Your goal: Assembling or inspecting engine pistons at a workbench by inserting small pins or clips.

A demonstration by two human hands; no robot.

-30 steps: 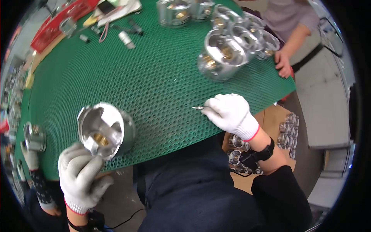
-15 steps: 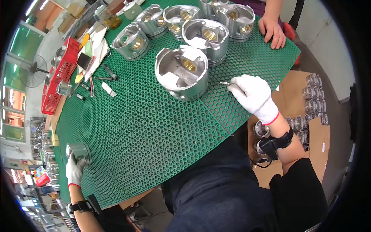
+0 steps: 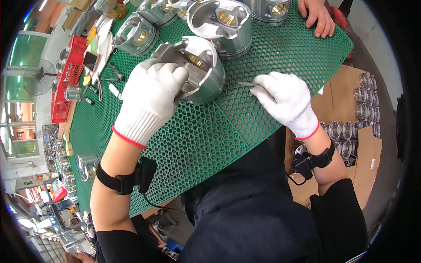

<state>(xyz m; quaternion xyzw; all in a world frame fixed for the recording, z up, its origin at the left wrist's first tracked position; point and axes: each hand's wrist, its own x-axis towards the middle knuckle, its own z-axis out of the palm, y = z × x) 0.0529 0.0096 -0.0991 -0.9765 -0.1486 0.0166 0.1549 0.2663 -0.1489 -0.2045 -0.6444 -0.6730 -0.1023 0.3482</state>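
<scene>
My left hand [image 3: 153, 87], in a white knitted glove with a red cuff edge, is closed on the near wall of a silver engine piston [image 3: 211, 74]. The piston stands on the green honeycomb mat [image 3: 210, 136] with its hollow side up, showing a brass-coloured bushing inside. To the right of it, my gloved right hand [image 3: 283, 94] is pinched round a small pointed metal tool [image 3: 246, 83]. Only the tip of this tool shows, pointing left toward the piston without touching it. The rest of the tool lies hidden in my fist.
Close behind stands another piston [image 3: 221, 33], with several more farther back. Another person's bare hand [image 3: 318, 17] rests at the mat's far right. A lone piston [image 3: 87, 166] sits at the left edge, near a red crate [image 3: 66, 83]. Cardboard [image 3: 368, 158] and more pistons lie lower right.
My left hand has let go of the lone piston at the left edge and come across to grip the near piston. That piston now appears tilted slightly. My right hand still holds the tool.
</scene>
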